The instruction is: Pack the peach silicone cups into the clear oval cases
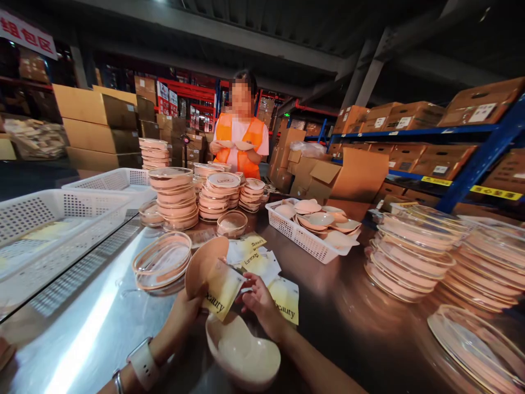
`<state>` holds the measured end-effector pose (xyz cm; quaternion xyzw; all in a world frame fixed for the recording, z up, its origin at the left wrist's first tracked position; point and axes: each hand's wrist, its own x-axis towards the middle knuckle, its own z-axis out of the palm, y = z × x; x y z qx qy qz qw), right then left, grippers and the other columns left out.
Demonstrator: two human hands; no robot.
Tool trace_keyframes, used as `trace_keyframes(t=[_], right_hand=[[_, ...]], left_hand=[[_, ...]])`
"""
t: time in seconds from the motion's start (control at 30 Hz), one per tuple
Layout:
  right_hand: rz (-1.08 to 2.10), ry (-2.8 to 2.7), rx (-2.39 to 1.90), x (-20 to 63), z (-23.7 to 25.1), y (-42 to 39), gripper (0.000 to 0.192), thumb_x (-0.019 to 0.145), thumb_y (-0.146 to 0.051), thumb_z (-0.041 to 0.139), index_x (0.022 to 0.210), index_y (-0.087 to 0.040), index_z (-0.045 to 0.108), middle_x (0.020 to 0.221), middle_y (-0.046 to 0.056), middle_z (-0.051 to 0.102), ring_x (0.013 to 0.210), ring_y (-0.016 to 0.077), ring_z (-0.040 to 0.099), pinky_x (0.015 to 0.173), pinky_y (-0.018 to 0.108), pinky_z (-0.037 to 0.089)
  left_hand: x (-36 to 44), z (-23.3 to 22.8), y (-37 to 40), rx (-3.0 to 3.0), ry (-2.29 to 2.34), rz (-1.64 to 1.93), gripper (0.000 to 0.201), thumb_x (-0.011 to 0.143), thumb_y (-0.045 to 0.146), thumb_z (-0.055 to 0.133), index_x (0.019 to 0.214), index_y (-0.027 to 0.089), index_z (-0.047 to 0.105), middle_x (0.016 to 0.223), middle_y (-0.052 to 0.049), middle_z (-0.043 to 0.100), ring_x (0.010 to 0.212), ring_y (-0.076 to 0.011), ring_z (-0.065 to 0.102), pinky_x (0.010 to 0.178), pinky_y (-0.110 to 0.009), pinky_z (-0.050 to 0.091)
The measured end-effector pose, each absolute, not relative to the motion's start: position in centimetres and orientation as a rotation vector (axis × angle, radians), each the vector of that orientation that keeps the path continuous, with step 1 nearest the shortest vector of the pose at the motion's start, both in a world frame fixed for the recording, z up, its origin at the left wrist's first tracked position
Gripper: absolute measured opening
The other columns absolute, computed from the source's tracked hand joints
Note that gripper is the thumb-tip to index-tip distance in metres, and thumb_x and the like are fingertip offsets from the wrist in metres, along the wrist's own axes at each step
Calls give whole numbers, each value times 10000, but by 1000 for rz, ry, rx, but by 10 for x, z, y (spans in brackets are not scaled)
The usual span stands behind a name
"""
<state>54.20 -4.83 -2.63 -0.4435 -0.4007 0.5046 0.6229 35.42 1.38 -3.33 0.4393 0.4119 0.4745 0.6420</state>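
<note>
My left hand (189, 307) is closed round a beige moulded cup, like a bra insert (208, 257), which it holds upright. The same fingers pin a yellow-and-white printed card (222, 287) against the cup, covering part of its lettering. At the card's right edge is my right hand (262, 306), its fingers slightly spread and seeming to touch the edge. A second beige cup (244, 350) lies hollow side up on the table between my forearms. Several similar cards (283, 298) lie loosely spread behind my right hand.
Stacks of clear round cases with beige cups (174, 200) stand ahead, more stacked cases (410, 257) at right. A white basket (315, 244) holds loose cups. White crates (102, 205) line the left. A co-worker in an orange vest (256, 137) stands opposite, holding cups.
</note>
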Motion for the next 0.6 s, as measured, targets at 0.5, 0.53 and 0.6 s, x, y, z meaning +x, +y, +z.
trace_keyframes(t=[0.5, 0.53, 0.6], right_hand=[[722, -680, -1134, 555, -22, -38, 859, 546, -530, 856, 1285, -288, 491, 1398, 99, 521, 1293, 300, 489, 1039, 444, 433], [751, -729, -1137, 549, -24, -41, 852, 556, -536, 854, 1291, -284, 504, 1435, 105, 488, 1331, 305, 451, 1081, 452, 393], [1056, -880, -1092, 533, -31, -55, 758, 611, -553, 839, 1255, -260, 566, 1383, 115, 540, 1292, 295, 502, 1104, 451, 365]], left_hand=[[330, -18, 9, 711, 467, 866, 634, 372, 621, 888, 548, 248, 406, 292, 166, 218, 231, 22, -40, 236, -164, -46], [328, -18, 7, 712, 453, 882, 682, 371, 619, 889, 525, 250, 337, 280, 171, 169, 247, 26, -90, 246, -170, -82], [325, -18, 2, 715, 438, 923, 760, 370, 617, 893, 517, 247, 245, 266, 179, 104, 262, 31, -137, 256, -170, -96]])
